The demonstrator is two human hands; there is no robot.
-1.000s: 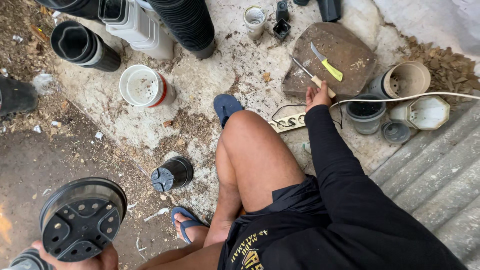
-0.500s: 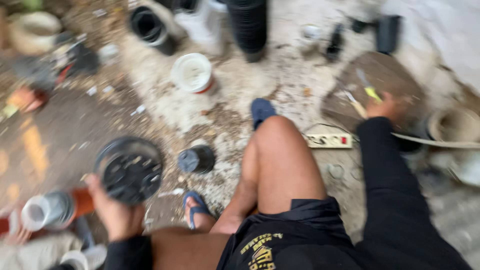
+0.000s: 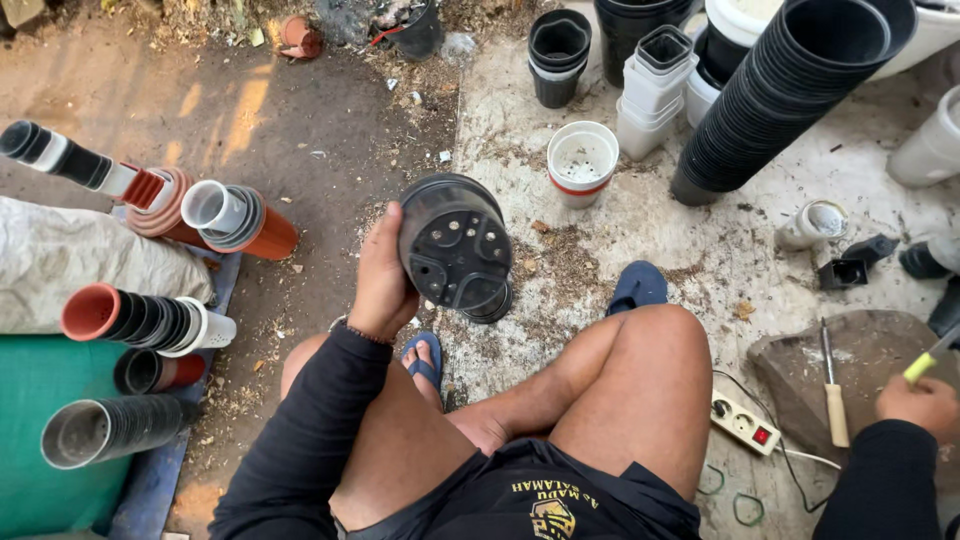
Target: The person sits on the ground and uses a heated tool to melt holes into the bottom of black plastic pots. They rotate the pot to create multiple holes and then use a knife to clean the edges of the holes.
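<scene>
Left grip (image 3: 383, 280) clenched on black pot (image 3: 455, 245) rim, pot right of palm; right grip (image 3: 925, 402) grasping yellow-handled tool (image 3: 928, 362).

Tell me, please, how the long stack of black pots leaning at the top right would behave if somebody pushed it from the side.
The stack of black pots lies tilted, its lower end on the concrete floor, so a side push would probably make it roll or slide. Being many nested pieces, it may also bend or come apart. The pots look like thin plastic, so it is likely light for its size.
</scene>
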